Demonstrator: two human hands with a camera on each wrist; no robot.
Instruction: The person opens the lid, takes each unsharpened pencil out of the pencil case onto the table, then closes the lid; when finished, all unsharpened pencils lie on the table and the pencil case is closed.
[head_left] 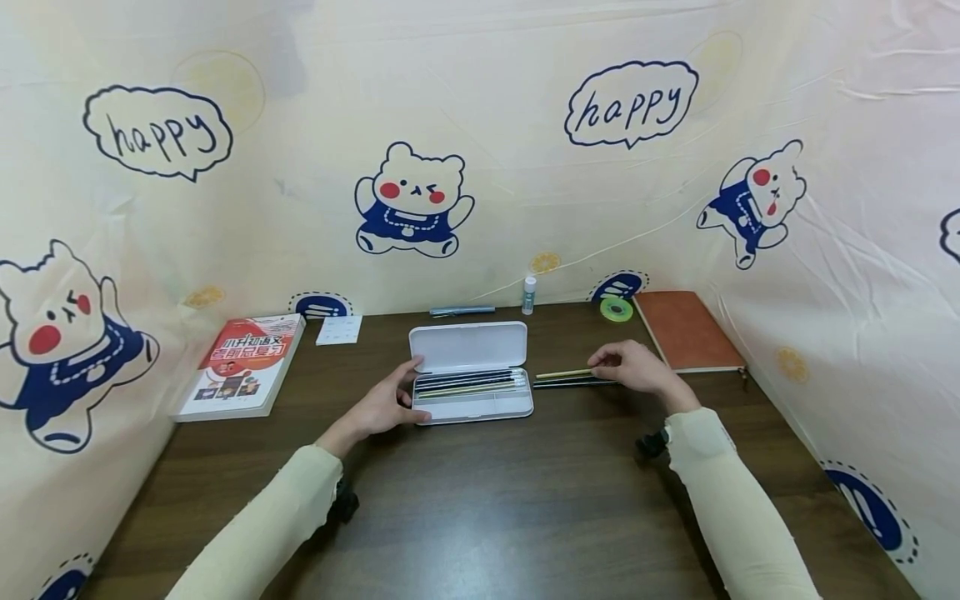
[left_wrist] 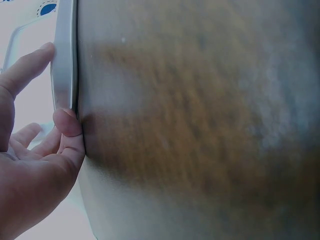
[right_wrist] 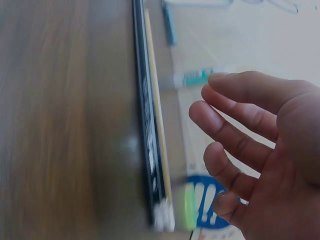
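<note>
A white pencil case [head_left: 471, 410] stands on the table with its lid raised, several dark and yellowish pencils [head_left: 461, 385] lying in its rear part. My left hand [head_left: 386, 404] holds the case's left end, thumb at the front corner; the left wrist view shows the fingers [left_wrist: 67, 122] against its edge. To the right of the case lie black pencils [head_left: 558, 383] and a yellowish pencil [head_left: 562, 374] alongside them. Just over their right ends is my right hand [head_left: 630, 365]. In the right wrist view its bent fingers [right_wrist: 205, 115] have nothing between them, apart from the pencils.
A thick red-and-white book [head_left: 243, 367] and a white card [head_left: 339, 330] lie at the left. Behind the case are a blue pen [head_left: 461, 311] and a glue stick [head_left: 528, 297]. A green tape roll [head_left: 617, 309] and a brown notebook [head_left: 690, 331] sit at the back right.
</note>
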